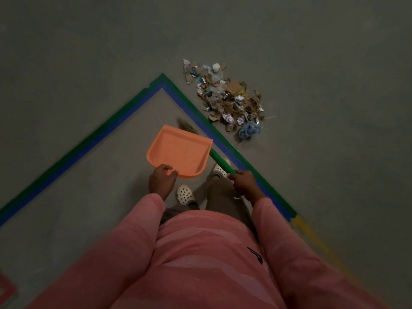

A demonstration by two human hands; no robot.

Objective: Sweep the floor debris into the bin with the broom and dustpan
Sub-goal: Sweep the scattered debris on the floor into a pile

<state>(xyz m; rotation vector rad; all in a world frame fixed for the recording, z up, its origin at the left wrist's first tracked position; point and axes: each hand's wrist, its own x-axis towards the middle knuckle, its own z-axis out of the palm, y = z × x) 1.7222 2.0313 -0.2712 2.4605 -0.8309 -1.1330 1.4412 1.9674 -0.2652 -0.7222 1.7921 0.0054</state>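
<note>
Ahead and to the right, heaped on the grey floor (312, 63): a debris pile (229, 99) of torn cardboard, crumpled paper and clear plastic scraps, with a crumpled blue wad (249, 130) at its near edge. Just outside a taped corner (163, 82), green strip outermost and blue strip inside it; close beside the tape, not on it.

Nearer, inside that corner and held out in front of the body: an orange dustpan (180, 150), hollow side up, straight lip pointing away, rounded back toward the body. Gripped at the near rim by the left hand (161, 180), fingers curled over the edge.

Passing under the pan's right side: a green broom handle (220, 160), clasped at its near end by the right hand (244, 182), fingers wrapped round it. Beyond the pan's far edge, brownish bristles (186, 126), blurred, low over the floor inside the tape.

Below, between the two hands: a pair of white perforated clogs (185, 195). Pink sleeves (124, 241) on both arms. Farther right, a yellow strip (312, 235) carrying on from the end of the blue and green. At the lower left edge, part of a red marking (5, 286).
</note>
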